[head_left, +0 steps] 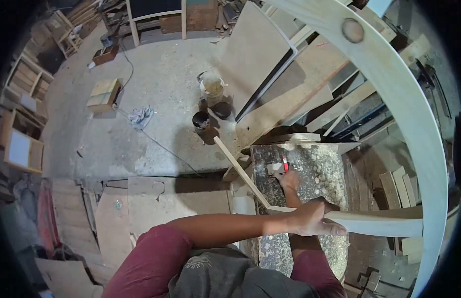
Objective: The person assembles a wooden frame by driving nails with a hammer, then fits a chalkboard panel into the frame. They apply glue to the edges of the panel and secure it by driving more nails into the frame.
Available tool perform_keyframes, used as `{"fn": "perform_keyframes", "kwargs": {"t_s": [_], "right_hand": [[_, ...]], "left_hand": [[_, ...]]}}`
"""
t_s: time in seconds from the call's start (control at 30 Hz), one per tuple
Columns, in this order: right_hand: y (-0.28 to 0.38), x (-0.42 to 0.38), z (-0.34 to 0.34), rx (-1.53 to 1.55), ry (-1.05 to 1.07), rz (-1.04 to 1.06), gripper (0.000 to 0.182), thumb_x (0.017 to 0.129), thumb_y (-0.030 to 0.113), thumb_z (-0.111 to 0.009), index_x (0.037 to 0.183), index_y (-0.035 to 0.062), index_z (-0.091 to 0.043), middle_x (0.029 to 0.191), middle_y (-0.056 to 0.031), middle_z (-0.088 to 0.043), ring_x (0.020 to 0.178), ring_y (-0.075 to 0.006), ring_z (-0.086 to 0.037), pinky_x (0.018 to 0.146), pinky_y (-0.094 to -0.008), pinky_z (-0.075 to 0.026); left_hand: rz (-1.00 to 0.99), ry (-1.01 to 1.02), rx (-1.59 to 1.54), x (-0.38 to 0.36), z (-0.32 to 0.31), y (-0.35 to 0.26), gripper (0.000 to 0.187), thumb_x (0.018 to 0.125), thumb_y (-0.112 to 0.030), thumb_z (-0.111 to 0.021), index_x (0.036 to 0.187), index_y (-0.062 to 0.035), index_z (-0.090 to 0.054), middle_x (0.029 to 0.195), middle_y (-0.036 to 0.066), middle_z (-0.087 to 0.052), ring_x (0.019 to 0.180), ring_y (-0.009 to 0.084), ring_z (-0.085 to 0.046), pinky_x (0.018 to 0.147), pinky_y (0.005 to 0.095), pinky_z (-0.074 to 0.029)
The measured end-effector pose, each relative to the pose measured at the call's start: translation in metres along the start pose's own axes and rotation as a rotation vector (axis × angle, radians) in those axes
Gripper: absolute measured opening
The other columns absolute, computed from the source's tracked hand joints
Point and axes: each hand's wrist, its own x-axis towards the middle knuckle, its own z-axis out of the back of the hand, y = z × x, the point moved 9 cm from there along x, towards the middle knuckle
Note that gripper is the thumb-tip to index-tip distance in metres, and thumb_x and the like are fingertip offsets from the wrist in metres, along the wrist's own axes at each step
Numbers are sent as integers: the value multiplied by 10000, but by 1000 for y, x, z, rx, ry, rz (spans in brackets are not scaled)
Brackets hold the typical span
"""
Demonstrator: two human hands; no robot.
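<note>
Your left hand is closing around a pale wooden bar, with the thumb lying along its near side and pointing to the right. Your left forearm is crossing over your right arm, and the bar is running sideways above the speckled work surface. At its right end, the bar is reaching a large curved pale piece, which is sweeping along the right side of the view and is showing one round mark near the top. At the other end, a thin wooden stick is slanting up and to the left, above the floor.

Your right hand is resting low, at the work surface, beyond the left one. Its fingers are keeping close around a small red object, but I am not able to tell what kind of object it is. Just beside these fingers, a small pale piece is lying on the surface.

Farther away, a whitish bucket and a dark can are standing on the floor, near a big leaning panel.
</note>
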Motion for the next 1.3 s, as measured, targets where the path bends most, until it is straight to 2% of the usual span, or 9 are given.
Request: {"fn": "perform_keyframes", "kwargs": {"t_s": [0.1, 0.17, 0.27, 0.37, 0.43, 0.5, 0.67, 0.9, 1.3], "right_hand": [[-2, 7, -6, 34, -33, -25, 935, 535, 532, -827, 1200, -20, -471, 1182, -266, -539, 1070, -403, -560, 880, -480, -469], [-7, 3, 4, 30, -206, 9, 723, 569, 432, -854, 1058, -10, -557, 1015, -213, -627, 925, -341, -628, 794, -438, -497], [-39, 13, -22, 638, -81, 51, 388, 638, 319, -837, 815, 30, -649, 676, -121, -636, 599, -231, -604, 604, -384, -484], [-78, -29, -1, 675, -183, 20, 326, 660, 246, -823, 815, 30, -635, 696, -96, -636, 603, -200, -590, 591, -365, -475], [-114, -65, 9, 700, -247, -18, 289, 674, 197, -814, 815, 30, -626, 709, -80, -637, 605, -179, -581, 582, -352, -468], [-147, -97, 11, 766, -284, -61, 256, 688, 148, -805, 815, 30, -617, 722, -63, -637, 608, -158, -571, 573, -339, -462], [-220, -167, -29, 1345, -445, -142, 212, 731, 50, -761, 851, 20, -589, 731, -43, -629, 589, -115, -537, 556, -292, -453], [-206, -195, -63, 1252, -416, -188, 263, 691, -63, -715, 890, 20, -565, 784, -33, -596, 684, -129, -567, 679, -277, -490], [-155, -214, -19, 745, -362, -149, 276, 718, 176, -748, 898, -4, -642, 761, -117, -667, 681, -196, -620, 664, -341, -476]], "left_hand": [[33, 18, -90, 2, -4, 5, 519, 779, -395, -741, 1041, 45, -653, 901, 148, -693, 829, 211, -671, 757, 316, -535], [-60, 14, -134, 3, -3, -4, 513, 784, -388, -733, 1056, 39, -652, 927, 155, -693, 826, 218, -673, 784, 331, -530], [-147, -53, -86, 2, -1, -8, 458, 806, -381, -706, 1051, 4, -665, 959, 155, -694, 861, 204, -682, 808, 326, -533], [114, -49, 29, 0, 0, 13, 443, 811, -389, -707, 1027, -5, -676, 972, 136, -697, 843, 169, -684, 777, 286, -543], [29, -92, -219, -1, 0, -1, 421, 831, -370, -697, 1032, -1, -670, 893, 91, -708, 783, 145, -674, 738, 295, -539], [-64, -36, -203, 2, -6, 8, 445, 884, -447, -604, 859, -4, -571, 677, 34, -558, 571, 92, -523, 487, 256, -440], [-86, -53, -179, 5, -7, 8, 549, 872, -562, -554, 781, -22, -533, 615, 26, -516, 519, 97, -503, 450, 251, -402], [0, -136, -253, 8, -8, 7, 614, 823, -641, -556, 765, -30, -528, 580, 40, -492, 494, 121, -480, 456, 257, -388], [-33, -87, -313, 15, -6, 11, 443, 888, -466, -598, 789, -37, -547, 625, 13, -515, 520, 92, -483, 454, 242, -385]]}}
